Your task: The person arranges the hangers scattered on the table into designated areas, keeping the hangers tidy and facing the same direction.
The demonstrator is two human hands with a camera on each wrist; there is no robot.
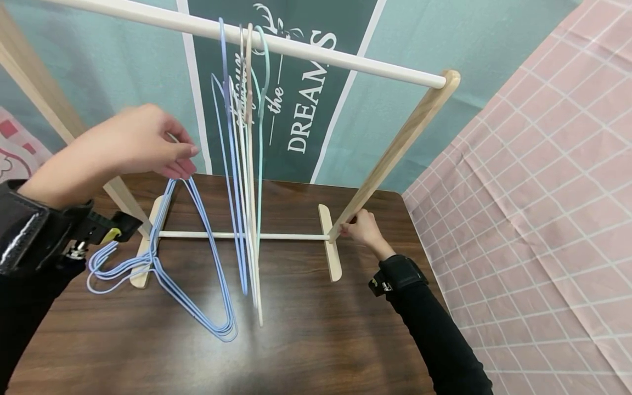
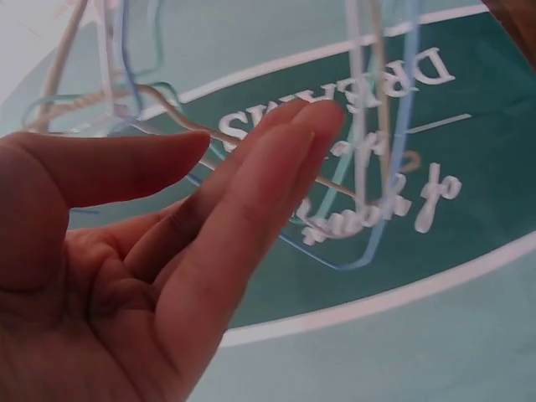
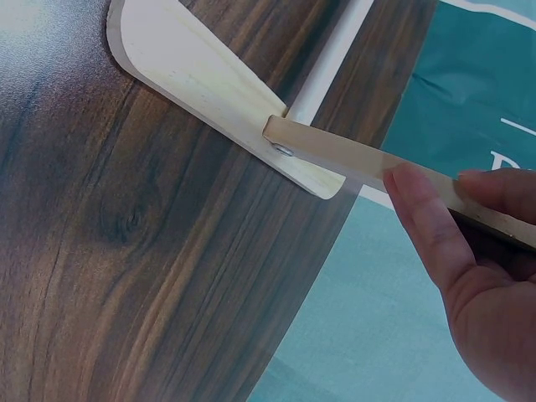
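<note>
Blue wire hangers (image 1: 197,263) dangle from the left hand (image 1: 143,142), fingers pinched together on their tops just above the table (image 1: 316,340), with more blue ones (image 1: 111,266) lying flat by the rack's left foot; four hangers (image 1: 247,164) already hang on the white rail (image 1: 296,46), so the job looks partly done, while the right hand (image 1: 362,227) grips the rack's slanted wooden leg (image 1: 395,148), thumb and fingers clamped on it
</note>
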